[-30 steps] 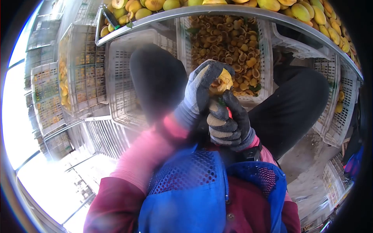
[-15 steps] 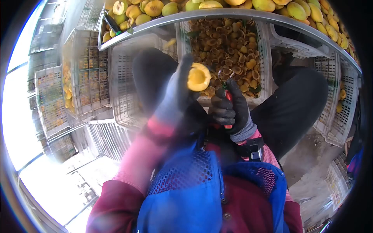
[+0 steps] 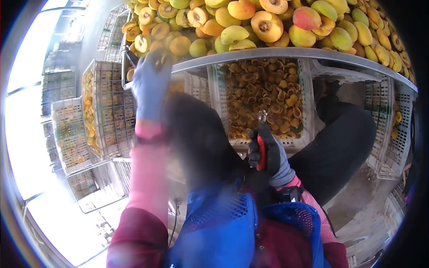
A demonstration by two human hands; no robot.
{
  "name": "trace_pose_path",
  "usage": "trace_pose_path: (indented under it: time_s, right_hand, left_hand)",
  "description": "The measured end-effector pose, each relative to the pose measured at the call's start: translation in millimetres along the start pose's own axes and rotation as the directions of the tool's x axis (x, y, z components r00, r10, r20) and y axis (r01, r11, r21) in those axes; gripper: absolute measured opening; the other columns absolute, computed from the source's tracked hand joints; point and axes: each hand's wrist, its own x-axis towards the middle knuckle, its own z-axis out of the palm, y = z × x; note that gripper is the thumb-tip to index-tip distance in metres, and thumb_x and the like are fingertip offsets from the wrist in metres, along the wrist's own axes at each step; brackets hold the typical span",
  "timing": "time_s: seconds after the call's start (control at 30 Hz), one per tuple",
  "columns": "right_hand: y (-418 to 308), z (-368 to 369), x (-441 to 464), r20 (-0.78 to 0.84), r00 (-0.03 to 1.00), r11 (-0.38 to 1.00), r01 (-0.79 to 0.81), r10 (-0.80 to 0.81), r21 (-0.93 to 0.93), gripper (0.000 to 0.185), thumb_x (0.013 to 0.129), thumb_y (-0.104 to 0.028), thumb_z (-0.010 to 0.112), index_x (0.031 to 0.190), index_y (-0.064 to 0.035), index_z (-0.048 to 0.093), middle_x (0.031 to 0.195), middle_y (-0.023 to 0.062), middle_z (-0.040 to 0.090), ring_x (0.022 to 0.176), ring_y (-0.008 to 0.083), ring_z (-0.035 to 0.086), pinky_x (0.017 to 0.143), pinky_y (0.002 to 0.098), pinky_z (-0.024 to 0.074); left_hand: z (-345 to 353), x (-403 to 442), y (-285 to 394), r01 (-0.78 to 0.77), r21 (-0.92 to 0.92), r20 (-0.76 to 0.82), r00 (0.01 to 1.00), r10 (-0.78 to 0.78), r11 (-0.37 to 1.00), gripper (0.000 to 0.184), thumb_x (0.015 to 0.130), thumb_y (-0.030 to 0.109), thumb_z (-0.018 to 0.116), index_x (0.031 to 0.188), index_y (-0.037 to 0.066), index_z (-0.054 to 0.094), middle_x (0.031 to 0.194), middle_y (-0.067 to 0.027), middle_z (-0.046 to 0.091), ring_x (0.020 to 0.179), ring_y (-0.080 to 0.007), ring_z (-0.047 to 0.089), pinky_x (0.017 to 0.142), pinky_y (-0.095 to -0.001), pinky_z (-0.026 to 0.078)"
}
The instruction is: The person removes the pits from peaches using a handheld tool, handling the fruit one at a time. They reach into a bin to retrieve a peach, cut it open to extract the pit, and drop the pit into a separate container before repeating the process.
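And the hands have parted: the left hand (image 3: 153,87), which held a cut fruit half near the other hand a moment ago, is now out at the left end of the tray, over its metal rim (image 3: 286,53), and no half shows in the glove. Its fingers are blurred against the heaped fruit (image 3: 234,34); whether they grasp anything, one cannot tell. That looks like a break in the two-handed work. The right hand (image 3: 267,152) sits between the knees, fingers wrapped around the red-handled tool (image 3: 261,154), metal loop pointing up over the crate (image 3: 307,105) of brownish fruit pieces (image 3: 263,91). On to the edges: the rim curves between person and heap, a dark stick-like thing (image 3: 131,58) lies just beside the left hand, and the left knee (image 3: 194,118) crowds below; the right hand has open space above the crate.
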Motion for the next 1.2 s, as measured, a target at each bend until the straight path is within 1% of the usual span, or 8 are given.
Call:
trace_pose_path:
  time_s: [0.23, 0.43, 0.57, 0.73, 0.87, 0.93, 1.1, 1.2]
  right_hand:
    - [0.6, -5.8, 13.2, -0.092, 0.973, 0.966, 0.193, -0.211, -0.175, 0.037, 0.089, -0.044, 0.054, 0.093, -0.0079, 0.054, 0.064, 0.0016, 0.050, 0.046, 0.0120, 0.046, 0.042, 0.0264, 0.0401]
    - [-10.4, 3.3, 10.7, -0.144, 0.973, 0.982, 0.171, -0.181, -0.075, 0.034, 0.091, -0.040, 0.053, 0.095, -0.0062, 0.055, 0.064, 0.0025, 0.051, 0.046, 0.0120, 0.047, 0.040, 0.0265, 0.0396]
    - [-33.2, 55.1, -10.8, -0.004, 0.990, 0.953, 0.134, -0.140, -0.272, 0.030, 0.091, -0.029, 0.055, 0.108, -0.0048, 0.053, 0.067, 0.0019, 0.051, 0.053, 0.0118, 0.049, 0.045, 0.0263, 0.0390]
    - [-5.6, 49.5, 6.0, 0.408, 0.585, 0.236, 0.730, -0.701, -0.642, 0.029, 0.088, -0.014, 0.055, 0.112, -0.0004, 0.050, 0.078, 0.0155, 0.057, 0.064, 0.0298, 0.056, 0.057, 0.0362, 0.0433]
    - [-12.0, 53.5, -12.5, 0.353, 0.649, 0.229, 0.638, -0.674, -0.735, 0.026, 0.086, -0.011, 0.054, 0.108, 0.0007, 0.050, 0.079, 0.0208, 0.057, 0.069, 0.0380, 0.057, 0.061, 0.0403, 0.0437]
    - [-10.3, 52.1, -12.2, 0.369, 0.602, 0.179, 0.659, -0.708, -0.731, 0.023, 0.086, -0.012, 0.055, 0.105, 0.0005, 0.050, 0.078, 0.0215, 0.056, 0.070, 0.0391, 0.056, 0.060, 0.0406, 0.0436]
    - [-4.6, 48.2, -13.0, 0.411, 0.507, 0.058, 0.680, -0.758, -0.731, 0.021, 0.086, -0.014, 0.055, 0.100, 0.0005, 0.050, 0.079, 0.0243, 0.055, 0.072, 0.0416, 0.056, 0.060, 0.0420, 0.0431]
    - [-9.3, 44.9, -24.3, 0.349, 0.712, 0.236, 0.583, -0.610, -0.777, 0.024, 0.087, -0.016, 0.055, 0.105, 0.0009, 0.050, 0.079, 0.0239, 0.056, 0.075, 0.0405, 0.057, 0.062, 0.0417, 0.0435]
  left_hand:
    - [56.1, 73.7, -4.3, -0.339, 0.347, 0.360, 0.909, 0.209, 0.875, 0.058, 0.072, 0.034, 0.070, 0.122, 0.017, 0.049, 0.118, -0.0150, 0.054, 0.102, -0.0324, 0.058, 0.084, -0.0423, 0.048]
    - [24.6, 15.1, 14.0, -0.022, -0.298, 0.099, 0.994, 0.053, 0.954, 0.038, 0.074, 0.020, 0.068, 0.104, 0.003, 0.052, 0.094, -0.0130, 0.060, 0.086, -0.0279, 0.060, 0.076, -0.0354, 0.047]
    - [21.0, -57.6, 55.0, 0.135, -0.831, 0.173, 0.985, 0.020, 0.540, 0.040, 0.079, 0.007, 0.059, 0.118, -0.002, 0.051, 0.097, -0.0124, 0.060, 0.089, -0.0173, 0.058, 0.078, -0.0297, 0.047]
    - [36.6, -118.9, 81.8, -0.035, -0.757, 0.111, 0.977, 0.181, 0.652, 0.034, 0.090, 0.016, 0.055, 0.116, -0.004, 0.049, 0.093, -0.0156, 0.058, 0.081, -0.0187, 0.058, 0.069, -0.0299, 0.049]
    - [29.3, -123.3, 92.5, -0.282, -0.738, -0.084, 0.940, 0.331, 0.613, 0.030, 0.095, 0.020, 0.045, 0.113, -0.005, 0.050, 0.089, -0.0135, 0.056, 0.077, -0.0185, 0.058, 0.064, -0.0308, 0.049]
    - [5.9, -126.2, 115.7, 0.381, -0.880, 0.382, 0.923, -0.055, 0.283, 0.034, 0.098, 0.023, 0.037, 0.112, -0.005, 0.051, 0.096, -0.0133, 0.057, 0.085, -0.0196, 0.058, 0.071, -0.0303, 0.048]
    - [20.7, -136.4, 118.2, 0.130, -0.925, 0.112, 0.991, -0.070, 0.358, 0.038, 0.098, 0.026, 0.037, 0.110, -0.005, 0.055, 0.103, -0.0137, 0.060, 0.091, -0.0199, 0.058, 0.081, -0.0287, 0.045]
    - [19.0, -140.2, 119.3, 0.133, -0.918, 0.124, 0.991, -0.049, 0.373, 0.037, 0.098, 0.025, 0.038, 0.108, -0.006, 0.056, 0.097, -0.0148, 0.062, 0.086, -0.0209, 0.060, 0.077, -0.0287, 0.047]
